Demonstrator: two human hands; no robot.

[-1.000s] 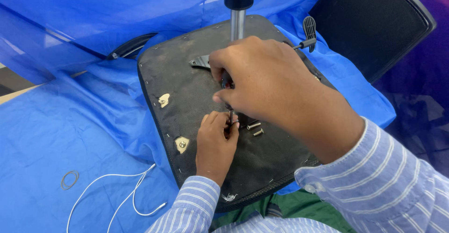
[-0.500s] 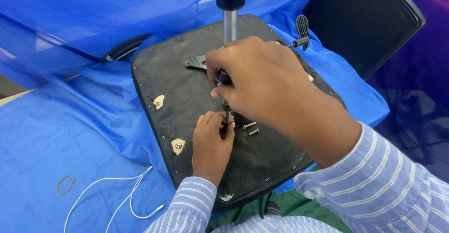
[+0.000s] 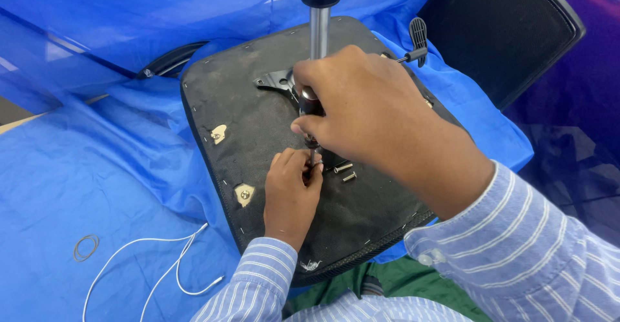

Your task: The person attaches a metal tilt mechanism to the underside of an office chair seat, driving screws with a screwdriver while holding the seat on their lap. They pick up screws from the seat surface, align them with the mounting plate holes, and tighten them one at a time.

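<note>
1. Screwdriver [image 3: 309, 105]: its dark handle is held closed inside the grip of the right hand [image 3: 361, 112] at the centre of the frame, with the thin shaft pointing down toward the seat underside.
2. Left hand [image 3: 290, 193]: seen just below the right hand, its fingers [image 3: 309, 167] are pinched narrowly around the lower end of the shaft; what lies under the tip cannot be told.
3. Loose screws [image 3: 345, 171]: two small ones are seen lying on the dark fabric just right of the left hand's fingers.
4. Chair seat [image 3: 258, 125]: the black upside-down seat is laid in the middle of the frame, and both hands are rested over it.
5. Metal column [image 3: 318, 31]: it is seen rising from a metal plate [image 3: 274, 80] behind the right hand, toward the top edge.
6. Lever [image 3: 416, 41]: a black-tipped one is seen at the seat's upper right edge.
7. Brackets [image 3: 244, 193]: two brass-coloured pieces are fixed near the seat's left edge.
8. Blue sheet [image 3: 97, 167]: the surface is covered by it; a white cord [image 3: 155, 264] and a rubber band [image 3: 84, 247] are laid on it at lower left.
9. Black chair back [image 3: 504, 31]: seen at upper right.
</note>
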